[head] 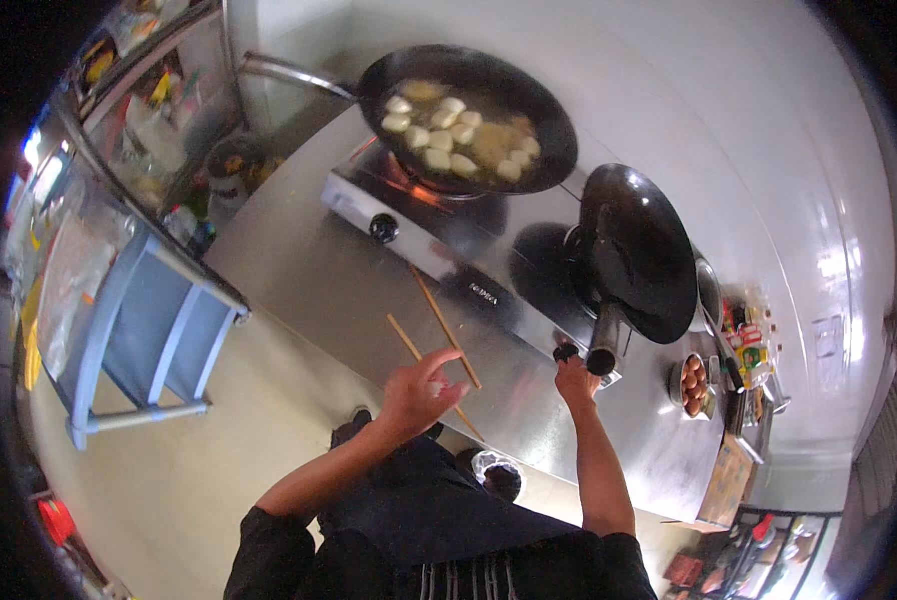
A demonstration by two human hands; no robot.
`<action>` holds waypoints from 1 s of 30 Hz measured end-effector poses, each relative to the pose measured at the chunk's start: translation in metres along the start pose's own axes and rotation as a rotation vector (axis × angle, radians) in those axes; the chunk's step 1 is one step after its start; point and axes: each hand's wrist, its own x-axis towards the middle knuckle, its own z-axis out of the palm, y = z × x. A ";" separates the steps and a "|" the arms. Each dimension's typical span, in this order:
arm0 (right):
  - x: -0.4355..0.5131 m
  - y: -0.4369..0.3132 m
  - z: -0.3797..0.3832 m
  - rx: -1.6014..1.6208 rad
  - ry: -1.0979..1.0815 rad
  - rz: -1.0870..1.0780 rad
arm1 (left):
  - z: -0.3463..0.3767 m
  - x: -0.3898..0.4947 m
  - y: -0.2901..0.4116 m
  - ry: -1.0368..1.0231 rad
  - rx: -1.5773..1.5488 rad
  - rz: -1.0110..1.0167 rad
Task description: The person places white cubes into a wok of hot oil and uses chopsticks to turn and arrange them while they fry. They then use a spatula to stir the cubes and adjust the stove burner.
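My right hand (577, 381) grips the black control knob (565, 352) at the right end of a two-burner gas stove (433, 259). My left hand (422, 394) is over the counter's front edge, thumb and forefinger apart. Two wooden chopsticks (446, 328) appear to lie on the counter, one passing behind that hand; a small pale patch by its fingers is unclear. A black wok (557, 142) sits tilted over the lit left burner, with several white pieces of food (441, 140) in bubbling oil. Another dark wok (643, 247) rests on the right burner, handle towards me.
The steel counter (306, 277) runs along a pale wall. Right of the stove are a bowl of brown eggs (693, 384) and several bottles (752, 352). On the left is a blue stool (148, 322). A bin with a plastic liner (486, 465) stands below the counter edge.
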 end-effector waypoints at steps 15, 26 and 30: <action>-0.001 -0.019 -0.025 -0.195 -0.019 -0.008 | -0.058 -0.111 -0.086 0.228 -0.078 -0.530; 0.004 -0.016 -0.029 -0.225 -0.038 -0.042 | -0.074 -0.126 -0.099 0.261 0.003 -0.525; 0.002 -0.009 -0.031 -0.185 -0.005 -0.041 | -0.080 -0.137 -0.098 0.273 -0.021 -0.551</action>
